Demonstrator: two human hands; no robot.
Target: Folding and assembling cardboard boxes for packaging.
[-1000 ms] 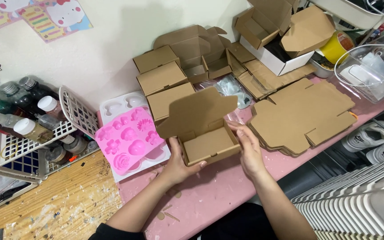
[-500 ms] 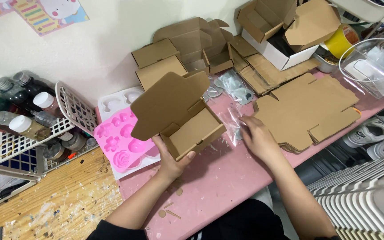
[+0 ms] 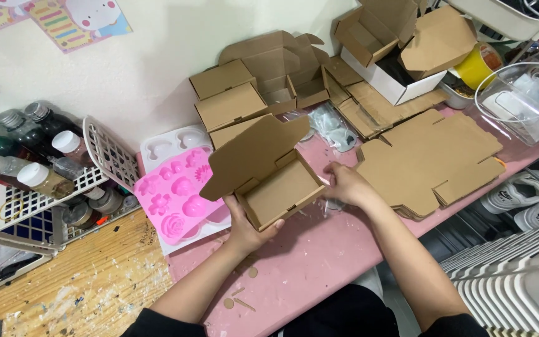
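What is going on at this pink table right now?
A person is putting together a cardboard box. The left hand holds its near corner, lid up and the inside empty. The right hand rests on the pink table beside it, at a clear wrapper. Flat box blanks lie to the right, a pink mould to the left.

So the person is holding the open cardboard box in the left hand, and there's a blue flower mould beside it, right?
Not quite: the flower mould is pink, not blue, as the head view shows. The rest holds: the left hand holds the open cardboard box, and the mould lies beside it.
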